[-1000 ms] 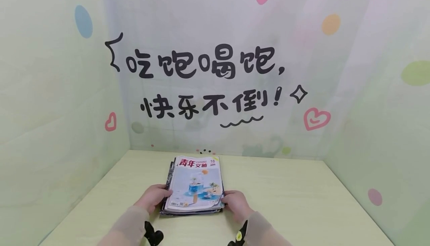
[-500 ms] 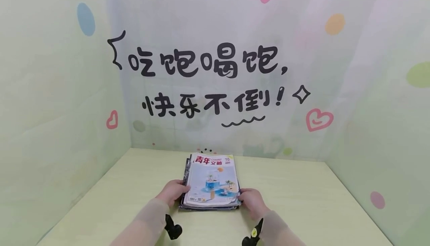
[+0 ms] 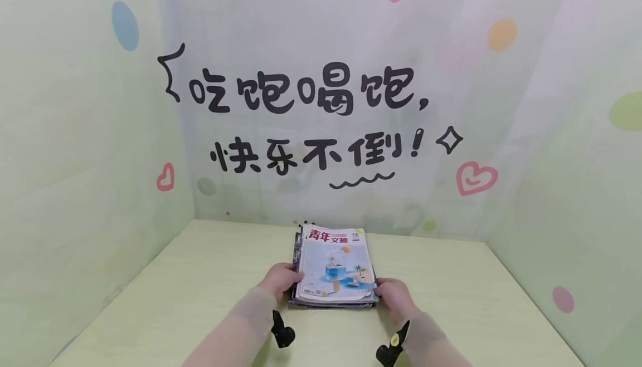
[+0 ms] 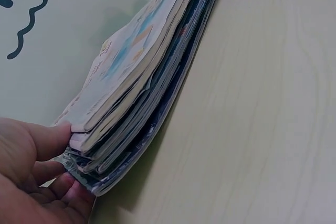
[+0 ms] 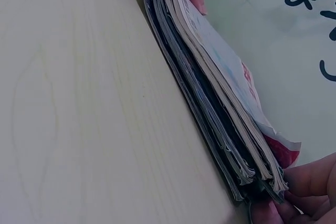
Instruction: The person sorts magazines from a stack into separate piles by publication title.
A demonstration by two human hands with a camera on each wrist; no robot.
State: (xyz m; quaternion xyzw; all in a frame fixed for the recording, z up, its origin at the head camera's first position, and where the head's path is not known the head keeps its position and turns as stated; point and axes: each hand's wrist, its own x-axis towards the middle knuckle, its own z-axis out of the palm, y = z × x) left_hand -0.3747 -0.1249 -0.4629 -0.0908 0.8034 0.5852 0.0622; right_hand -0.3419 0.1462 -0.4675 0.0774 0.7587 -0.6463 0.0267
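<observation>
Gripped a magazine stack (image 3: 335,269) from left and right

Held the magazine stack at the far middle of the desk (image 3: 466,300), near the lettered wall (image 3: 311,127). Grasped the near left side with the left hand (image 3: 281,279), with thumb against the upper pages and fingers curled below. Pinched the near right side between thumb and fingers of the right hand (image 3: 395,294). Had on top a 青年文摘 magazine (image 3: 337,261), marked 16; beneath, jutting left, a dark magazine (image 3: 297,247). Could not tell about contact with the desk.
</observation>
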